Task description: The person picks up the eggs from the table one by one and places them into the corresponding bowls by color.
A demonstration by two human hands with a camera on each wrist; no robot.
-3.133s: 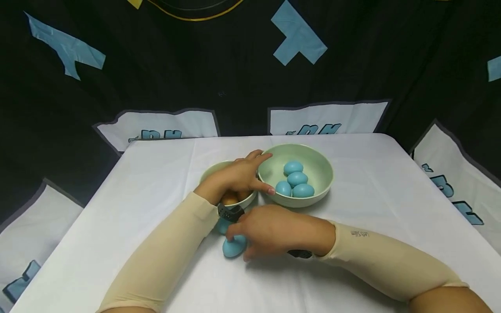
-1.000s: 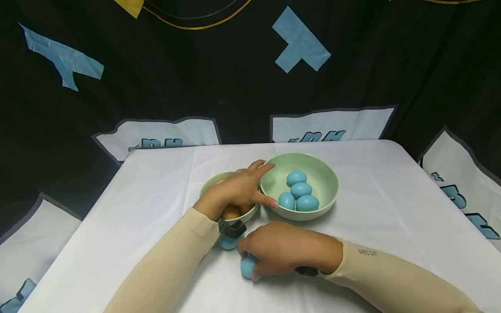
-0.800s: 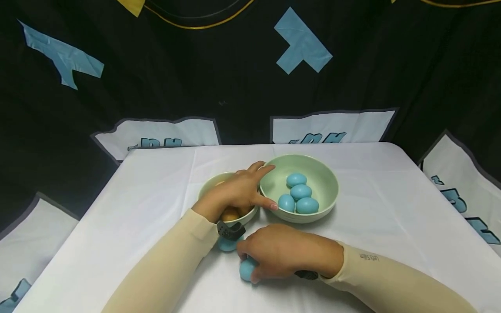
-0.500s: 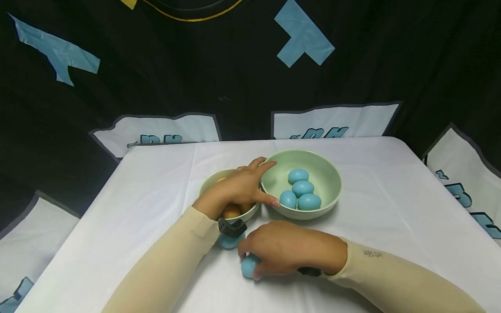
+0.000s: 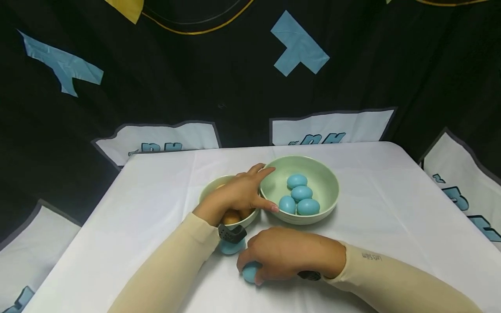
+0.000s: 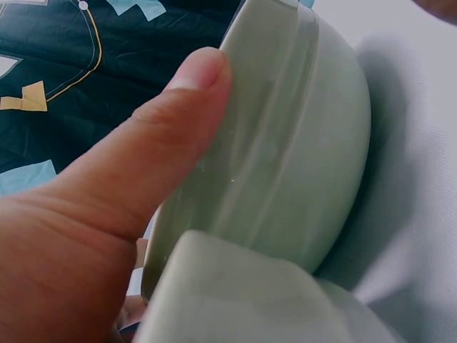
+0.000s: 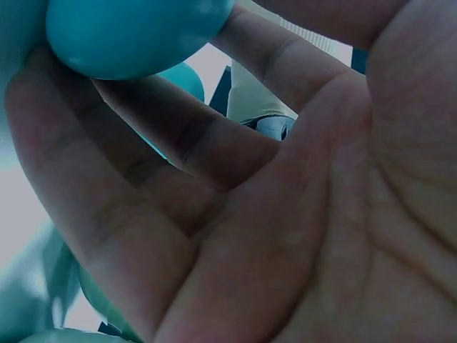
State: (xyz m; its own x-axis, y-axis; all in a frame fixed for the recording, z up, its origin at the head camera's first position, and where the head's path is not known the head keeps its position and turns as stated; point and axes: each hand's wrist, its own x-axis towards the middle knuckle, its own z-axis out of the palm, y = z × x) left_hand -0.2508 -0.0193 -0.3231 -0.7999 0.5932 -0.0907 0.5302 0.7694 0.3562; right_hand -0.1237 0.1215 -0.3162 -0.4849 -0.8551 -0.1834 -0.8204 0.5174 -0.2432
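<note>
My right hand (image 5: 282, 254) pinches a blue egg (image 5: 250, 272) between thumb and fingertips, low over the white table. In the right wrist view this egg (image 7: 136, 36) sits against the fingertips, away from the palm. Another blue egg (image 5: 231, 247) lies just beyond it, partly under my left wrist. My left hand (image 5: 240, 191) reaches over the smaller green bowl (image 5: 207, 189), which holds brown eggs (image 5: 232, 217). Its thumb and forefinger are spread against the rim of the larger green bowl (image 5: 325, 182). Several blue eggs (image 5: 301, 193) lie in that bowl.
The bowls stand side by side on a white-covered table (image 5: 387, 208), the smaller one at left. A black band (image 5: 232, 234) circles my left wrist. Behind the table hangs a black curtain (image 5: 176, 78) with blue and white patches.
My right hand, first reaching at the nearer blue egg, has taken hold of it and shifted it slightly right and nearer. In the last second it barely moves. My left hand stays at the bowls.
</note>
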